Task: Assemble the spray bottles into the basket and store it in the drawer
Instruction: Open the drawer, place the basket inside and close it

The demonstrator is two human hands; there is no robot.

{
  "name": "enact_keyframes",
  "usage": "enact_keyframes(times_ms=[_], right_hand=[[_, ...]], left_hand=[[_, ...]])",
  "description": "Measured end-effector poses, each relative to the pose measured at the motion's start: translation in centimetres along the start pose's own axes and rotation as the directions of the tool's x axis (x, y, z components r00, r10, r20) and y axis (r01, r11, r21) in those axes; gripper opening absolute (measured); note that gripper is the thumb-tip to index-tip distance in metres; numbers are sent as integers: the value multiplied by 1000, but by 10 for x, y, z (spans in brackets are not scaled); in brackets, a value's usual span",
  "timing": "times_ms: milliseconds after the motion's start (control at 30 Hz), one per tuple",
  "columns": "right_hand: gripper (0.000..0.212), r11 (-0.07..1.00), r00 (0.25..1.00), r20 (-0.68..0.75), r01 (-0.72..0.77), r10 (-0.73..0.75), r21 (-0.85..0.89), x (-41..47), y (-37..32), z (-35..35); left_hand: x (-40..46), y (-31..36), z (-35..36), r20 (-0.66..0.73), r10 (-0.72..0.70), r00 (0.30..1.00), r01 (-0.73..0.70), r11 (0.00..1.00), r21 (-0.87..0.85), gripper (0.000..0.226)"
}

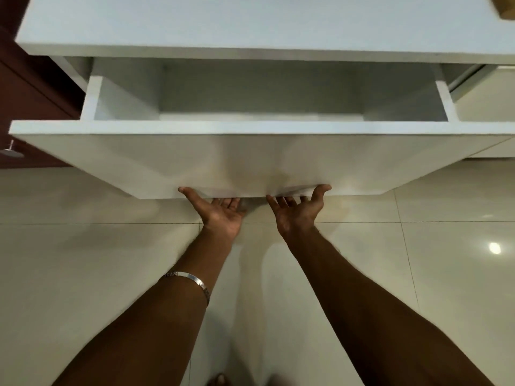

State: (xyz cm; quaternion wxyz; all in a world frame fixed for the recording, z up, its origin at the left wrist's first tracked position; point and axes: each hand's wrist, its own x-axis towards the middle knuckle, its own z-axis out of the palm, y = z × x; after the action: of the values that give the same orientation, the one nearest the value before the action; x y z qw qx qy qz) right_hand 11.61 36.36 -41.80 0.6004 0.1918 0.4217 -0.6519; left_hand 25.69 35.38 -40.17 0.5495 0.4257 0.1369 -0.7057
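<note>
The white drawer (pixel 262 157) stands pulled out from under the white surface (pixel 250 20), and its visible inside holds nothing; neither basket nor spray bottles are in view, so I cannot tell where they are. Both palms face up at the bottom edge of the drawer front, toward six o'clock of the panel: the left hand (pixel 220 213) and the right hand (pixel 296 213) have thumbs spread against the front face, while the fingers (pixel 231 202) reach beneath the edge, their tips hidden, so how tightly they hook it I cannot tell. The hold looks shallow, so the hands could slip off under a hard pull. A bare foot (pixel 216 380) shows on the glossy floor (pixel 418 274) at six o'clock, under the drawer's path; an overextended drawer could tip toward it.
</note>
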Motion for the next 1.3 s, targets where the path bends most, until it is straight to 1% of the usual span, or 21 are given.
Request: enact_keyframes(times_ms=[333,733,1000,1200,1300], right_hand=[[84,1000,1000,-24,-18,18,7,-58,10,-61],[86,1000,999,-38,-19,19,8,-120,27,-131],[85,999,998,-53,-34,35,6,-153,33,-171],[91,997,996,-47,-70,71,23,-165,29,-182],[92,997,996,-35,-77,78,21,-166,29,-183]], left_hand=[[-56,-26,-61,7,-30,1000,30,998,50,110],[-121,-49,-127,-20,-64,998,66,993,98,114],[-158,-69,-154,-95,-40,995,48,995,83,112],[-171,-70,-165,-71,-55,996,59,996,68,113],[-172,-72,-166,-70,-49,996,56,994,91,112]])
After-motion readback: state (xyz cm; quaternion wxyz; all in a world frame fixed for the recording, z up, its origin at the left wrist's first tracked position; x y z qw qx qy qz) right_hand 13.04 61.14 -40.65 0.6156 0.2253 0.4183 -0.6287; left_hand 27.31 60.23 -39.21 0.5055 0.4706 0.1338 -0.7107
